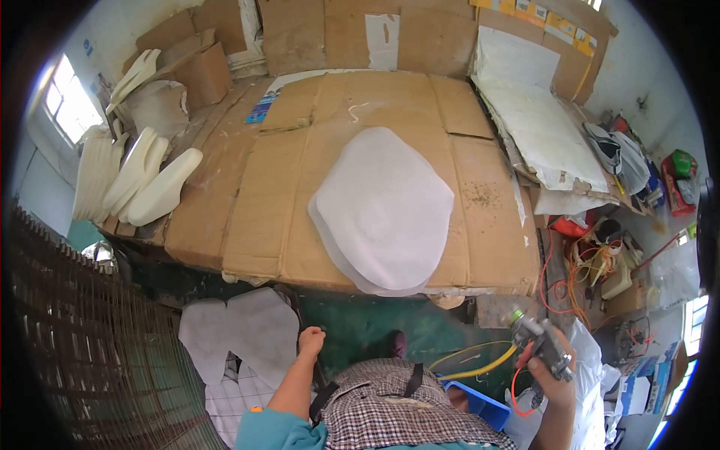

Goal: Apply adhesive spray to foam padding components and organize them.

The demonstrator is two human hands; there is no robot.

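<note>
From the head view I see my right hand (553, 369) low at the right, fingers wrapped tight around a grey metal spray gun (541, 339) with a red trigger. A yellow hose (480, 367) runs from it down to the left, and a thin red wire (517, 390) loops beneath the grip. The gun sits off the bench, below its front right corner, nozzle tilted up and to the left.

My left hand (310, 342) hangs near the floor, curled into a loose fist and holding nothing; it is just beside a white cut sheet (247, 330) lying on the ground.

On the cardboard-covered workbench (255, 225) lies a stack of white rounded sheets (382, 214), its front edge overhanging the bench edge.

I cannot make out the gun's nozzle tip; it is small and blurred. The hose end disappears behind a blue bin (480, 405). The lowest sheets of the stack are mostly hidden by the top one.
</note>
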